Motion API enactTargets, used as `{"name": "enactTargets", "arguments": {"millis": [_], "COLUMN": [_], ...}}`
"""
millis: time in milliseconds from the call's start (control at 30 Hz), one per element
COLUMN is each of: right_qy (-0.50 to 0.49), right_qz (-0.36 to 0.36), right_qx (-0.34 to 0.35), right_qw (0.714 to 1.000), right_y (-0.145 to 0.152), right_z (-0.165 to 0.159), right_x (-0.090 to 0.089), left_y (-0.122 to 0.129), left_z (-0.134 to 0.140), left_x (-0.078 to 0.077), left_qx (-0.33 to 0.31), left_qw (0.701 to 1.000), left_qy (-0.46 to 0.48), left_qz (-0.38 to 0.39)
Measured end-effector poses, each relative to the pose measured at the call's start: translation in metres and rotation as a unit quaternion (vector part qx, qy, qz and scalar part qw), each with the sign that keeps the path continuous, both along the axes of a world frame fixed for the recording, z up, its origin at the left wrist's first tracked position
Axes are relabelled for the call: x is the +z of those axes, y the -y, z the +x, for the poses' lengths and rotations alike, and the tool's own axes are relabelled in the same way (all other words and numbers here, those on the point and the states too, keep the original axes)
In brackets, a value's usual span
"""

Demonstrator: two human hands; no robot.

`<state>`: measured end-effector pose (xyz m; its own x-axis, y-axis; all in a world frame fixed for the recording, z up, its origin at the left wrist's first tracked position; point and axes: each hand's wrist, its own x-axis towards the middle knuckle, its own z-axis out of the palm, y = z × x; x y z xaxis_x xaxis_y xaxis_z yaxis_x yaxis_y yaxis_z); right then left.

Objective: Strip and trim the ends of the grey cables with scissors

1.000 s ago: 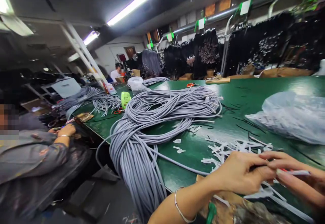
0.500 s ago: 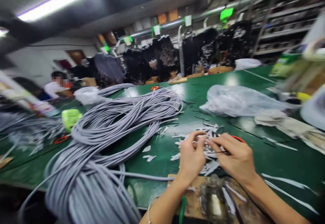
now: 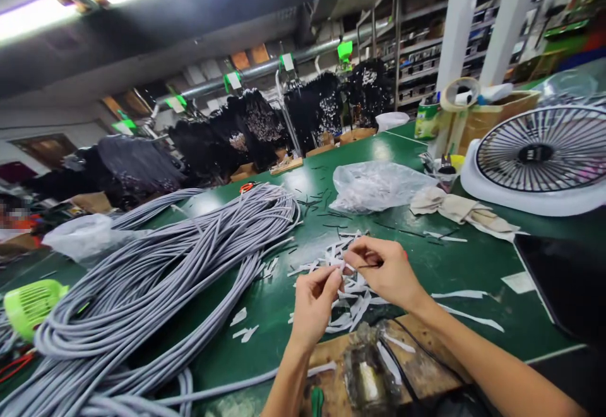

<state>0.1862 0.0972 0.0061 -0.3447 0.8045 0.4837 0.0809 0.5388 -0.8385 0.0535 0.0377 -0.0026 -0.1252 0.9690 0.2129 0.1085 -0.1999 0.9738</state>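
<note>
My left hand (image 3: pixel 312 306) is closed in a pinch, its thumb and forefinger tips on something small and pale that I cannot make out. Close beside it, my right hand (image 3: pixel 388 275) also pinches, with a short dark tip showing by its fingers; what it holds is mostly hidden. Both hands are above a loose pile of white strips (image 3: pixel 353 313) on the green table. Just in front of me lies a wooden board (image 3: pixel 341 347) with a worn metal block (image 3: pixel 369 373) on it. The end of a grey cable (image 3: pixel 255 378) rests on the board's left part.
Large coils of grey cable (image 3: pixel 199 265) fill the left side. A plastic bag (image 3: pixel 379 183), a cloth (image 3: pixel 459 207), a white fan (image 3: pixel 540 152) and a dark flat screen (image 3: pixel 563 278) are at right. A green plastic device (image 3: pixel 33 306) stands far left. Orange-handled scissors (image 3: pixel 247 187) lie behind the coils.
The camera view has turned right, bringing the fan and dark screen into sight. My right hand has risen slightly relative to my left; both remain closed, fingertips close together.
</note>
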Motion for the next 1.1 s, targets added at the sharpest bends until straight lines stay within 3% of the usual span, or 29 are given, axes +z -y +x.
{"name": "enactTargets", "arguments": {"millis": [167,300,433,600,700,800,967,1100], "right_qy": [-0.020,-0.003,-0.009,-0.027,-0.035,-0.016,0.038,0.011], "right_qz": [-0.068,-0.027,-0.041,-0.102,-0.131,-0.087,0.018,0.000], "right_qx": [0.102,0.121,0.115,0.112,0.154,0.179,0.058,-0.032], "right_qw": [0.992,0.992,0.992,0.988,0.979,0.980,0.997,0.999], "right_y": [-0.005,0.000,0.000,-0.006,-0.002,0.006,0.007,-0.002], "right_z": [0.000,0.005,0.004,-0.004,-0.005,-0.006,-0.009,-0.006], "right_x": [0.000,0.002,0.001,-0.004,-0.004,-0.005,-0.010,-0.008], "left_y": [0.003,0.003,0.004,0.005,0.005,0.004,0.005,0.005], "left_z": [-0.005,-0.006,-0.004,-0.004,-0.003,-0.002,-0.002,0.002], "left_x": [0.001,0.004,0.002,-0.002,-0.002,-0.001,0.000,0.001], "left_qx": [0.020,0.075,0.061,0.040,0.093,0.136,0.129,0.100], "left_qw": [0.991,0.970,0.939,0.945,0.951,0.941,0.900,0.919], "left_qy": [-0.097,-0.197,-0.304,-0.271,-0.229,-0.255,-0.372,-0.342], "left_qz": [0.092,0.125,0.149,0.181,0.187,0.179,0.185,0.169]}}
